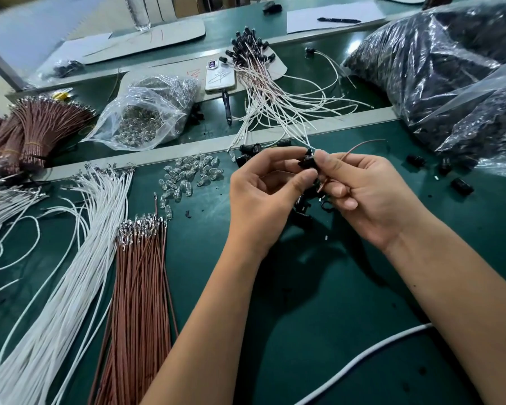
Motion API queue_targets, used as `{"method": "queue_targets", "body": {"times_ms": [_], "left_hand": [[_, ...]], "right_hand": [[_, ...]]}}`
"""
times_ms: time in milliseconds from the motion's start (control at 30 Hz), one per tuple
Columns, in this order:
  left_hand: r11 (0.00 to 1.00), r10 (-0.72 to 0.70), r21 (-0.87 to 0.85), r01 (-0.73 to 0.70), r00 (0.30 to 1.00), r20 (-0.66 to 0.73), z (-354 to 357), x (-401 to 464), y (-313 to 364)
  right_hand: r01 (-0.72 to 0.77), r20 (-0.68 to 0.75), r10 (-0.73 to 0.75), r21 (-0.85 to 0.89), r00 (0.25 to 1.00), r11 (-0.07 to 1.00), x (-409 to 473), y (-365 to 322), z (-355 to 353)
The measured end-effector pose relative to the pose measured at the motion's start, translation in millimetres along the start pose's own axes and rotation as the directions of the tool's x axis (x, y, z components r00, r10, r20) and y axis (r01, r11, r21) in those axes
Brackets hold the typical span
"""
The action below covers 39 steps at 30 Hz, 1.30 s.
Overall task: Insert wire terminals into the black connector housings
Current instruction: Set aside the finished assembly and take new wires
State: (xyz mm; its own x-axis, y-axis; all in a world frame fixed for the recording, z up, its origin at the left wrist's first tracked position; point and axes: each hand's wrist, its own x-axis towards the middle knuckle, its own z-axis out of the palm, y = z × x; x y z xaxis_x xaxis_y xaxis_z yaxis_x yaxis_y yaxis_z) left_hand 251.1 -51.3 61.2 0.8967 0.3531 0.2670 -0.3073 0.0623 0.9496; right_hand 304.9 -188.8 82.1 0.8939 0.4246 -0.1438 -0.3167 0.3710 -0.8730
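1. Black plastic: one connector housing (306,162) was held above the green table (319,302), between the two hands, near the table's far edge.
2. Left hand (263,194) pinched the housing with thumb and curled fingers from the left side.
3. Right hand (371,194) pinched the housing's right side with thumb and forefinger; its other fingers curled around a brown wire (360,147) that arced up and away to the right.
4. A white wire (309,144) ran out of the housing's far side.
5. Loose black housings (462,186) lay on the table right of the hands; more sat partly hidden under the hands.
6. Left of the hands: small clear glass bulbs (187,176), a bundle of brown wires (140,287) with metal terminals at the far end, and a bundle of white wires (79,252).
7. Behind, finished assemblies (263,71) lay piled beside a phone (220,75); bags of black parts (438,65) sat far right.
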Motion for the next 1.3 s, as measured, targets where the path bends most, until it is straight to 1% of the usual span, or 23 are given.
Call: {"method": "queue_targets", "body": {"times_ms": [67,133,267,367,433,500,533,600,667,733,833,933,1000,1200,1300], "left_hand": [[0.999,0.031,0.043,-0.031,1.0,0.005,0.2,0.5,-0.3],[0.998,0.035,0.045,-0.034,0.999,-0.016,-0.8,1.3,-1.4],[1.0,0.011,0.025,-0.008,0.994,-0.108,-4.4,2.1,-4.3],[1.0,0.001,0.016,0.001,0.992,-0.128,-5.1,1.9,-3.6],[1.0,0.009,0.013,-0.007,0.992,-0.129,-4.8,1.3,-2.3],[1.0,0.02,0.021,-0.018,0.991,-0.134,-4.0,0.9,-1.0],[1.0,0.02,0.019,-0.018,0.991,-0.132,-3.6,0.7,-0.4],[1.0,0.004,0.009,-0.003,0.993,-0.121,-2.1,0.5,0.7],[0.999,-0.033,-0.01,0.032,0.995,-0.091,-0.8,-0.4,1.7],[0.996,-0.082,-0.039,0.08,0.995,-0.052,-0.3,-1.4,2.8],[0.988,-0.137,-0.073,0.136,0.991,-0.009,-1.9,-2.2,4.9],[0.978,-0.177,-0.106,0.179,0.984,0.037,-4.0,-2.0,7.7],[0.981,-0.168,-0.091,0.171,0.985,0.047,-3.8,-1.5,7.9],[0.997,-0.079,-0.003,0.079,0.996,0.04,-0.4,-1.8,3.9],[0.998,-0.028,0.056,0.027,1.0,0.014,-0.1,-1.9,1.9]], "right_hand": [[0.018,-0.001,-0.018,-0.033,1.0,0.999,-0.7,1.1,0.9],[0.033,-0.002,-0.034,-0.044,0.999,0.998,-1.4,2.0,2.7],[0.036,-0.035,-0.035,0.025,0.999,0.999,1.3,-1.8,-1.4],[0.073,-0.079,-0.069,0.046,0.994,0.996,2.5,-5.3,-6.0],[0.115,-0.108,-0.114,0.001,0.988,0.993,1.8,-4.8,-5.9],[0.131,-0.117,-0.141,-0.085,0.983,0.988,1.8,-2.8,-5.5],[0.128,-0.104,-0.14,-0.11,0.985,0.986,1.8,-2.4,-5.2],[0.107,-0.037,-0.112,-0.106,0.993,0.989,1.3,-2.0,-4.4],[0.083,0.045,-0.079,-0.092,0.996,0.992,0.1,-1.9,-3.3],[0.047,0.091,-0.038,-0.105,0.995,0.993,-0.3,-1.9,-3.0],[0.003,0.096,0.01,-0.137,0.995,0.991,0.4,-3.1,-5.4],[0.011,0.082,0.001,-0.141,0.997,0.99,1.7,-3.6,-8.1],[0.029,0.071,-0.018,-0.148,0.997,0.989,2.7,-2.9,-8.9],[0.064,0.042,-0.059,-0.145,0.997,0.987,4.6,-0.1,-9.2],[0.073,0.03,-0.07,-0.143,0.997,0.987,4.7,0.7,-8.7]]}}
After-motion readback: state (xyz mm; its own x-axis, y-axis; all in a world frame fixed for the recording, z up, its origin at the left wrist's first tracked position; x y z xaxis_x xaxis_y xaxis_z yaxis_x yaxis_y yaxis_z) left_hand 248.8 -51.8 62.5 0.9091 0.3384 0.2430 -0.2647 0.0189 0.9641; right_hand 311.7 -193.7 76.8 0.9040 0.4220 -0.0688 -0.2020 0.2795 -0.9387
